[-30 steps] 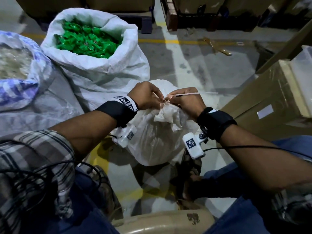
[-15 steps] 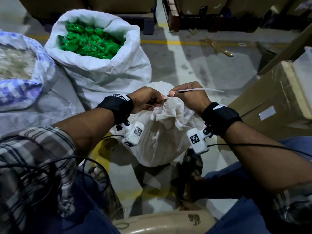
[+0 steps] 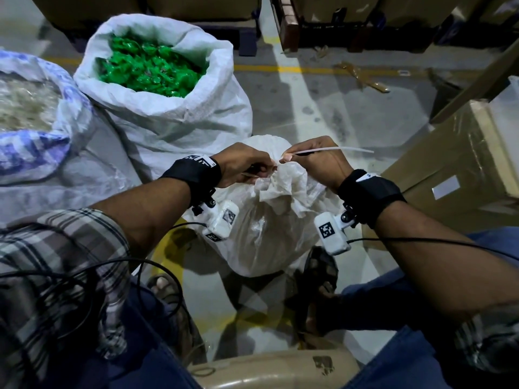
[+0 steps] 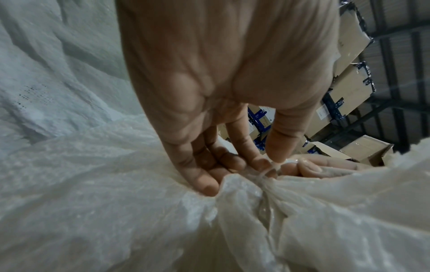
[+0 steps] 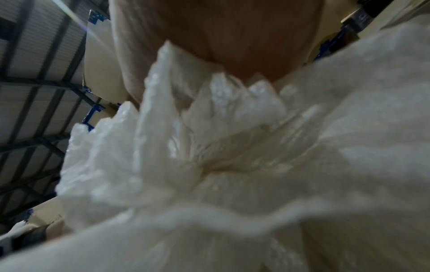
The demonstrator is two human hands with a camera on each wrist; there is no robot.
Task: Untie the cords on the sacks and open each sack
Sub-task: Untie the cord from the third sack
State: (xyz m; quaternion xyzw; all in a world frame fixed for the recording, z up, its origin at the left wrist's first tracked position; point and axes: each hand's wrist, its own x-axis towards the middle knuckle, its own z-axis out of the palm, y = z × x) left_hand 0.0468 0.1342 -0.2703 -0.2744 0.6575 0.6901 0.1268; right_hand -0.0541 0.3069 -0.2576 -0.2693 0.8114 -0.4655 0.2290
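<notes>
White plastic sack (image 3: 261,234) is tied; left hand (image 3: 244,164) pinches its knotted neck, right hand (image 3: 317,161) pinches the cord (image 3: 331,149). Next: likely loosen knot.

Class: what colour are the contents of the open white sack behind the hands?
Bright green, clearest in the head view.

I sit on a warehouse floor (image 3: 323,88) with painted lines; taped cartons (image 4: 349,88), perhaps on racking, rise at two o'clock under a corrugated roof (image 5: 35,55).
</notes>
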